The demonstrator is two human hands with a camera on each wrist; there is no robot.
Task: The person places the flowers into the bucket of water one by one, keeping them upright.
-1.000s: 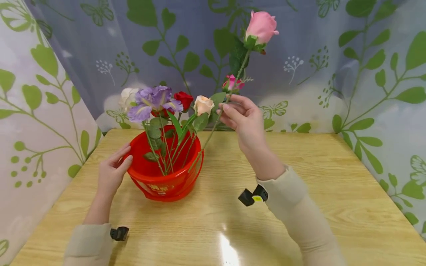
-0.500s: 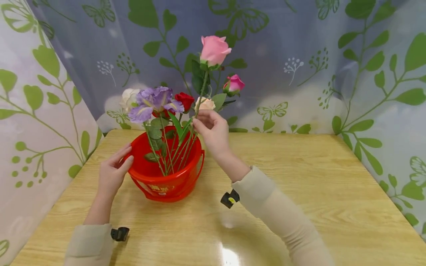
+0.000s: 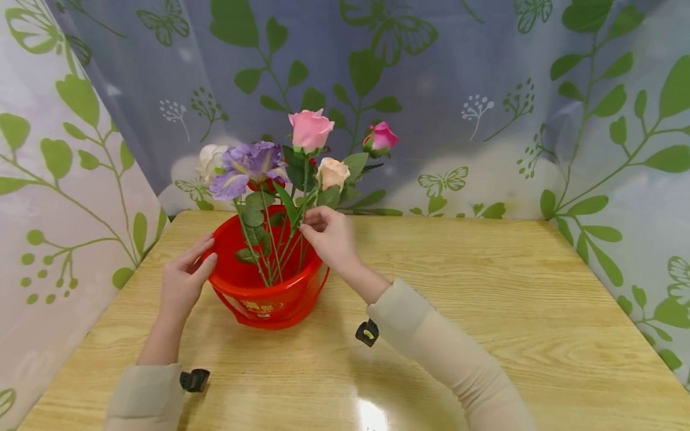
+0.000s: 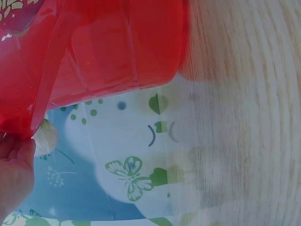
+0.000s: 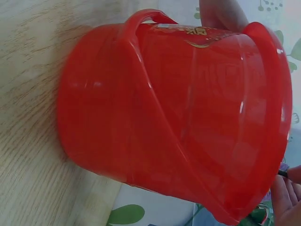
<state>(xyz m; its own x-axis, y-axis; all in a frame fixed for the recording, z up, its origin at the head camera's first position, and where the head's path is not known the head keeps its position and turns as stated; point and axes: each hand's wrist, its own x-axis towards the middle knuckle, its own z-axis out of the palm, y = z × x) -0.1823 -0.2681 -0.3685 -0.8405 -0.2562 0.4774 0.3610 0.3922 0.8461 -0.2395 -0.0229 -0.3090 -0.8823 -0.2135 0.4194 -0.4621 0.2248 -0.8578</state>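
Note:
A red plastic bucket (image 3: pixel 293 305) holds several artificial flowers. My right hand (image 3: pixel 333 239) pinches the green stem of a light pink rose (image 3: pixel 311 131) over the bucket's right side; the stem's lower end is lost among the others inside. In the right wrist view that hand (image 5: pixel 288 195) shows just beyond the rim. My left hand (image 3: pixel 183 280) holds the bucket's left rim between thumb and fingers, and the left wrist view catches its fingertips (image 4: pixel 21 153) at the edge. Around the pink rose stand a purple iris (image 3: pixel 250 166), a peach rose (image 3: pixel 332 173) and a deep pink rosebud (image 3: pixel 381 137).
A white flower (image 3: pixel 211 161) leans out at the bucket's left. The bucket's handle (image 5: pixel 160 103) hangs down along its side. Underneath is a wood-grain table (image 3: pixel 458 287); a leaf-patterned curtain (image 3: pixel 431 120) hangs behind it.
My right hand has carried the pink rose left and down, from right of the bucket to among the other flowers. The left hand stays at the rim.

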